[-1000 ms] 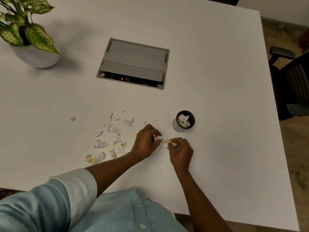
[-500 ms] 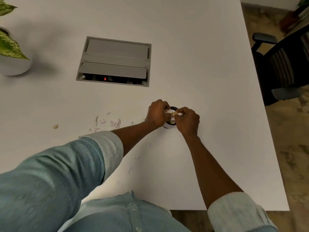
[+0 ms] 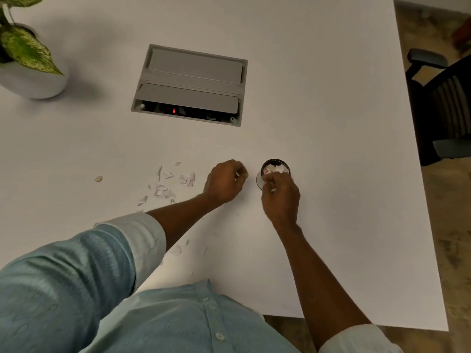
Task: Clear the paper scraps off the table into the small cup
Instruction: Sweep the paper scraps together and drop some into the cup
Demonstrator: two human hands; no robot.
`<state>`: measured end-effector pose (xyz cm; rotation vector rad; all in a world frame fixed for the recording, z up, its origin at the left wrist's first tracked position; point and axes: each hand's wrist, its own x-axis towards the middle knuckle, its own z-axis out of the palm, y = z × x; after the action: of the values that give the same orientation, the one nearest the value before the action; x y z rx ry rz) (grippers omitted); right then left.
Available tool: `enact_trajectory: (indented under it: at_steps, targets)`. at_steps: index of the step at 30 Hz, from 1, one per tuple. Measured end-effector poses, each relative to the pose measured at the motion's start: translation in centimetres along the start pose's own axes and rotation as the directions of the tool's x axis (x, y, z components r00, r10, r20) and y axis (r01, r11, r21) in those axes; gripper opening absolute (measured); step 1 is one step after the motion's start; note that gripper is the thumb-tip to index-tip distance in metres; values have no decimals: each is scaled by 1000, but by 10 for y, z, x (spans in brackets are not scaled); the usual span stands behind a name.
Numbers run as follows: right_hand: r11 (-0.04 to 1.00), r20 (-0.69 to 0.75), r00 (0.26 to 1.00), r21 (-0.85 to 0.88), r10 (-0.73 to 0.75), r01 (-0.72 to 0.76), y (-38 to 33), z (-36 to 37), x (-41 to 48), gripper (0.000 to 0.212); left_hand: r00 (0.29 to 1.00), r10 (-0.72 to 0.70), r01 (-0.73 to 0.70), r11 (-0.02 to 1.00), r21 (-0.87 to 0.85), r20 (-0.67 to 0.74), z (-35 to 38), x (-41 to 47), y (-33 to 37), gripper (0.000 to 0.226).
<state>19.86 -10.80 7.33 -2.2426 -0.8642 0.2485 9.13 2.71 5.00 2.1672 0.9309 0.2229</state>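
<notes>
I had the white table filling nearly the whole frame. A grey box was sunk into it at upper centre, a plant pot stood at upper left and a dark chair at the right edge.

Both hands worked at mid-frame. The right hand hung over the near rim of the cup, just right of centre, its fingers curled round a pinch of white scraps. The left hand, just beside the cup on its left, was curled too. A white sliver showed at its fingertips, which I took for a pinched scrap, though it was too small to be sure.

The cup already held a loose heap of paper. The main litter of scraps lay left of centre, well apart from the cup. One stray lay further left, and a few more lay lower down beside the left forearm.

I judged the scraps near weightless, limp and lying flat on a smooth top. A single one would be hard to lift by its face, so I would nudge them into a heap and pinch it from the edges. A passing sleeve could scatter them. The cup looked small and light, easily tipped, so I would release above its mouth rather than press in.
</notes>
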Motion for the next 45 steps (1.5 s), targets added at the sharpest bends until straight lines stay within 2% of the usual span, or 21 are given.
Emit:
enact_trajectory:
  at_steps: [3,6,9,12,17,21,23,26,30,35,37,41,45]
  targets:
    - [1000,122,992,20,-26,24,4,18,-31,18,998,-13,3,985,170,58,-11,-30,-41,16]
    - [997,272,961,-71,47,-29,14,37,-55,20,990,-32,-17,939,343,138,-23,-62,-79,21]
    - [976,390,916,-216,99,-13,23,51,-65,29,966,-48,-78,882,465,253,-29,-89,-108,45]
    - [946,465,881,-315,85,75,26,61,-63,39,934,-49,-165,819,550,353,-25,-107,-129,69]
    - [874,541,840,-427,40,233,27,75,-49,59,916,-74,-143,858,493,394,-16,-120,-143,91]
    - [809,547,837,-506,34,298,24,84,-47,63,893,-100,-129,877,462,439,-16,-122,-149,103]
    - [787,568,823,-507,-2,352,22,88,-57,65,884,-100,-144,871,470,456,-16,-124,-150,106]
    - [777,648,760,-449,-55,440,15,97,-81,68,875,-98,-184,838,513,474,-16,-126,-151,104]
    - [828,682,729,-370,-67,421,5,105,-88,74,871,-100,-180,845,503,481,-15,-124,-154,105]
    - [848,574,818,-417,-32,326,-12,118,-42,77,873,-102,-179,842,509,477,-14,-124,-156,104]
    - [850,556,831,-433,-11,301,-14,124,-21,75,870,-108,-176,843,508,482,-14,-123,-156,103]
    - [861,583,813,-408,-10,303,-18,136,1,71,873,-116,-166,843,512,474,-13,-123,-157,104]
    - [862,652,750,-314,-109,398,-24,145,-5,69,874,-113,-154,858,490,473,-11,-122,-160,103]
